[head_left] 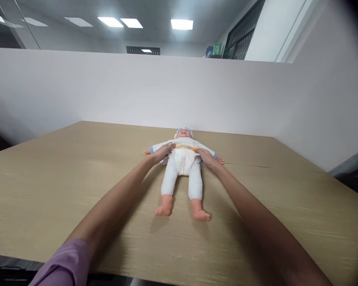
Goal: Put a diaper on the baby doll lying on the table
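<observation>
A baby doll [169, 178] lies on its back on the table, feet toward me. It wears a white top with blue cuffs and a white printed cap [179, 132]. Around its hips is a white diaper [184, 163] with a yellow-orange patterned waistband. My left hand [164, 151] is closed on the waistband's left side, fingertips at its edge. On the opposite side, my right hand [205, 155] pinches the waistband's edge. The exact grip of the fingers is small and partly hidden. Both doll arms stretch out sideways, passing beyond my hands.
The wide tan table [62, 171] has thin seams across its surface. A white partition wall [137, 87] rises behind it and continues on the right. Above the wall, ceiling lights [181, 24] and a green package [217, 49] show in the room beyond.
</observation>
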`<action>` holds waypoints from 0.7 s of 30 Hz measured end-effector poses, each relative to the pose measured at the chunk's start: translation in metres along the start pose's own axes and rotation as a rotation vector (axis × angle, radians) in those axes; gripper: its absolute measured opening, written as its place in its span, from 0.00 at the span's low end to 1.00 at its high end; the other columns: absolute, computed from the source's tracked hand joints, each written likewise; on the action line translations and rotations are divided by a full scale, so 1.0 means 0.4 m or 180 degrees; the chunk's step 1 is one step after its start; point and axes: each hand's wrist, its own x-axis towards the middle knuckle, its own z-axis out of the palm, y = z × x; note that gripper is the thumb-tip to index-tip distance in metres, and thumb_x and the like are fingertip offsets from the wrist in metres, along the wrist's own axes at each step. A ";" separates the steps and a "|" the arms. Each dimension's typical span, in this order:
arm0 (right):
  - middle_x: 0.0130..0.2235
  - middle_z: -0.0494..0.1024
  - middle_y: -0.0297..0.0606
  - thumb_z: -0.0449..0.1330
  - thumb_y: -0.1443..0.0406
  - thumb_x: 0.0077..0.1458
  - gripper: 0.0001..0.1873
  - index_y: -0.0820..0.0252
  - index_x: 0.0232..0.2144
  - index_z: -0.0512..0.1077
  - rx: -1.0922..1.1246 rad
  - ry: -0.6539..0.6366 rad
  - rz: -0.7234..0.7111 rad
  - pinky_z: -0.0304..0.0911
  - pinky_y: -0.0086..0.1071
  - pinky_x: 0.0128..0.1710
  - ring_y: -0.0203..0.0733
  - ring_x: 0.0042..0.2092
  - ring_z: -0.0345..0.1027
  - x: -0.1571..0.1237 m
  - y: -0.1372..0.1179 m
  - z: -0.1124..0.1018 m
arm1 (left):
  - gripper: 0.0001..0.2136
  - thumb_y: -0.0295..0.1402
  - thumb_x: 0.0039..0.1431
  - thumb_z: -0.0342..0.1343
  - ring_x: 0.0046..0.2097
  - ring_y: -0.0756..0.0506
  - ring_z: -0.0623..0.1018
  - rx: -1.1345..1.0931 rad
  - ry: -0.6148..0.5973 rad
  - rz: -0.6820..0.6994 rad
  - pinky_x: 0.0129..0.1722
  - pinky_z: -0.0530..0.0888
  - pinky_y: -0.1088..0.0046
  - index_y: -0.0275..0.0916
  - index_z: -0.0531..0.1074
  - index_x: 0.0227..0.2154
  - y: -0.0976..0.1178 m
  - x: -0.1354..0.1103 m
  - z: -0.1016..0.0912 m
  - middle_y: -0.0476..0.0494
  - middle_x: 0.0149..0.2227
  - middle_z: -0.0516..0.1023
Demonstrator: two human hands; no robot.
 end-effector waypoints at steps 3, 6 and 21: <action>0.44 0.85 0.42 0.55 0.52 0.59 0.21 0.60 0.40 0.80 0.0105 -0.0163 0.0135 0.69 0.41 0.52 0.48 0.46 0.75 -0.040 0.002 -0.010 | 0.28 0.54 0.62 0.55 0.56 0.38 0.77 -0.0199 -0.0256 -0.0168 0.58 0.72 0.61 0.36 0.73 0.54 -0.020 -0.044 -0.001 0.35 0.53 0.80; 0.42 0.85 0.40 0.59 0.49 0.60 0.21 0.58 0.40 0.81 0.0074 -0.0246 0.0235 0.68 0.43 0.52 0.52 0.46 0.75 -0.113 -0.008 -0.027 | 0.26 0.56 0.61 0.59 0.54 0.38 0.78 -0.0396 -0.0412 -0.0306 0.56 0.73 0.61 0.38 0.76 0.50 -0.016 -0.122 -0.003 0.37 0.49 0.82; 0.36 0.81 0.39 0.58 0.48 0.62 0.18 0.56 0.39 0.73 -0.1165 0.0627 -0.0148 0.66 0.38 0.39 0.44 0.35 0.73 -0.289 0.053 -0.095 | 0.17 0.45 0.59 0.60 0.44 0.43 0.77 0.0237 0.0125 -0.0302 0.46 0.75 0.64 0.39 0.75 0.44 0.017 -0.197 -0.041 0.43 0.44 0.79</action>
